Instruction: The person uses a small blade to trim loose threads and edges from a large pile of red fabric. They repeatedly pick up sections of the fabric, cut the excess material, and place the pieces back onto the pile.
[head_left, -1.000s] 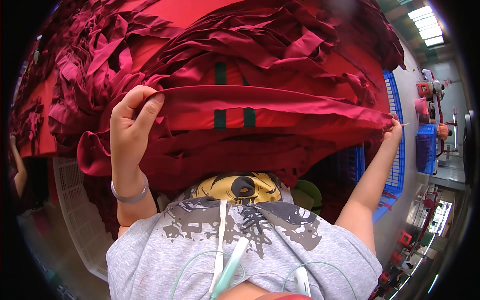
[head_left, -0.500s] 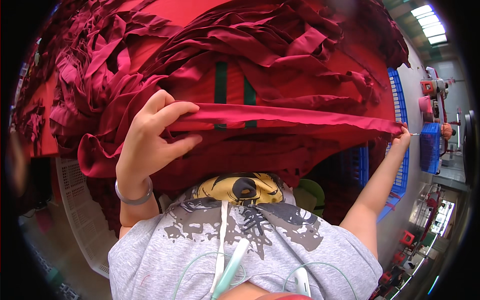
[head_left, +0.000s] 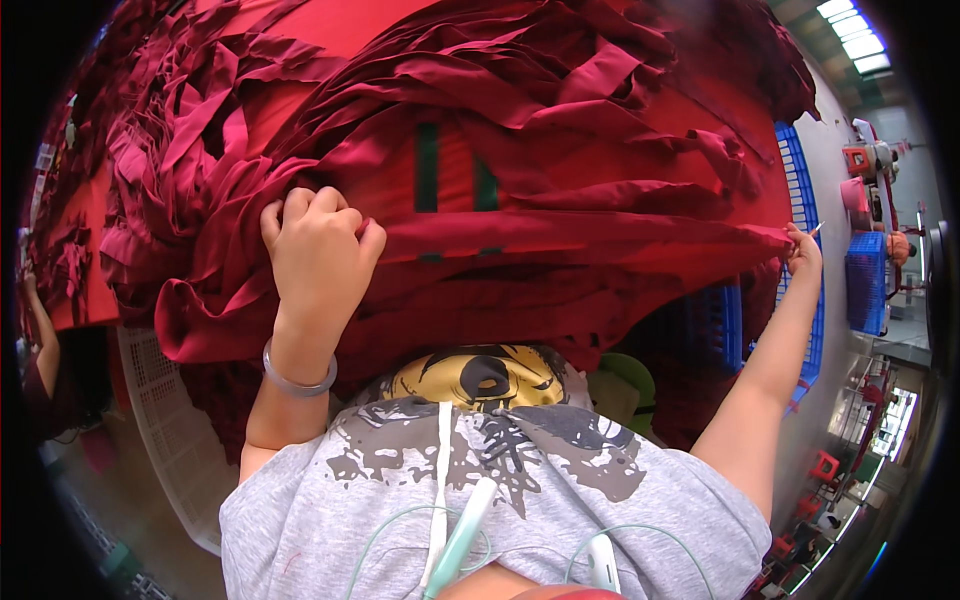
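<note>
The dark red strip of cloth (head_left: pixel 560 228) ran between the two sets of fingers, nearly straight, narrowing toward the right-hand end. The fingers of the left hand (head_left: pixel 325 250) were curled in, with a fold of cloth showing between forefinger and thumb; the hand looked to be gripping the strip, though its fingertips were hidden under the knuckles. The fingers of the right hand (head_left: pixel 803 252) were bunched together, pinching the far end of the strip between thumb and fingertips. A thin, pale pointed thing (head_left: pixel 818 229) stuck out just past those fingertips, too small to make out.

Judging by its folds, the strip was light, soft and limp, with no stiffness of its own: let go at one end, it would likely sag at once. The faint sheen hinted at a smooth face that could slide under a loose pinch. It did not seem fragile, but a hard pull might stretch or curl its edges. The surest hold looked to be at each end, thumb on one face and fingers on the other, taking the full width so it would not bunch.

Beyond the fingers of both hands lay a heap of loose red cloth (head_left: pixel 500 70), close enough to the left knuckles to snag or mix with the strip. A blue basket (head_left: pixel 797 190) stood just beyond the right fingers.
</note>
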